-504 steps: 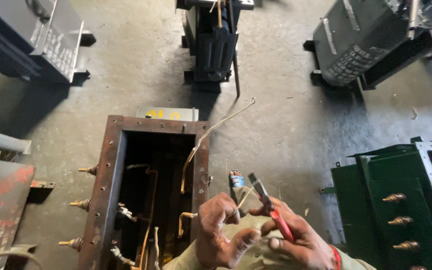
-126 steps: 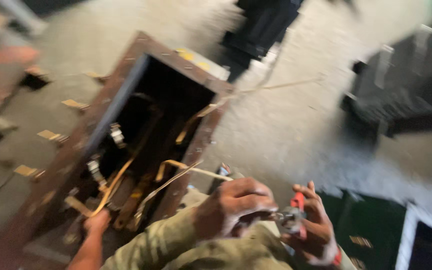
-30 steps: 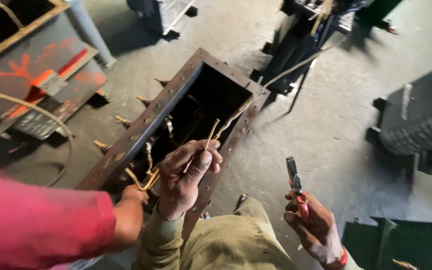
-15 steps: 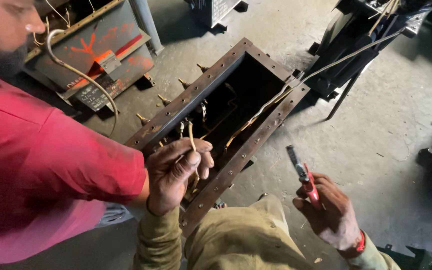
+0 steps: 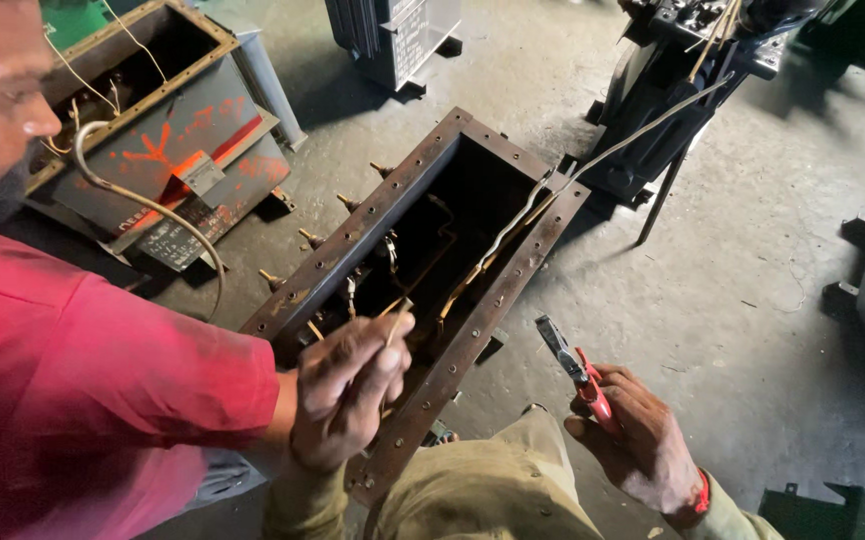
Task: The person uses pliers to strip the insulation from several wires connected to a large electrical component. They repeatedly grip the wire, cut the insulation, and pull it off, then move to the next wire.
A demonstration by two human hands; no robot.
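Hands come first at the bottom of the head view, above the wearer's khaki-clad knee (image 5: pixel 498 490). Right hand (image 5: pixel 643 440), with a red band at the wrist, is clenched around the red handles of a pair of pliers (image 5: pixel 578 365), whose dark metal nose points up and to the left over the bare concrete floor (image 5: pixel 753 250). Left hand (image 5: pixel 348 385), in a khaki sleeve, pinches a thin, straw-coloured wire end (image 5: pixel 398 315) between fingers and thumb, just over the near rim of a rusty open steel tank (image 5: pixel 433 290).

Beside the left hand, a co-worker in a pink-red shirt (image 5: pixel 83 390) fills the left edge of the frame; whether this person's hand touches anything cannot be told, since the wearer's left hand covers that spot.

The tank is a long rectangular box with a bolt-holed flange, lying diagonally from lower left to upper right. Small brass-coloured terminal studs (image 5: pixel 308 238) stick out along its left side. Inside, more bent copper-coloured leads stand in the dark hollow. A long pale cable (image 5: pixel 613 150) crosses the tank's far right rim and runs up to a dark machine frame (image 5: pixel 683 90) standing on the floor beyond.

Further left sits a second open tank (image 5: pixel 168 150), grey with orange-red paint marks and a small plate on its side, with a thick curved cable (image 5: pixel 143 205) looping out of it. At the far top stands a grey finned metal unit (image 5: pixel 393 40).
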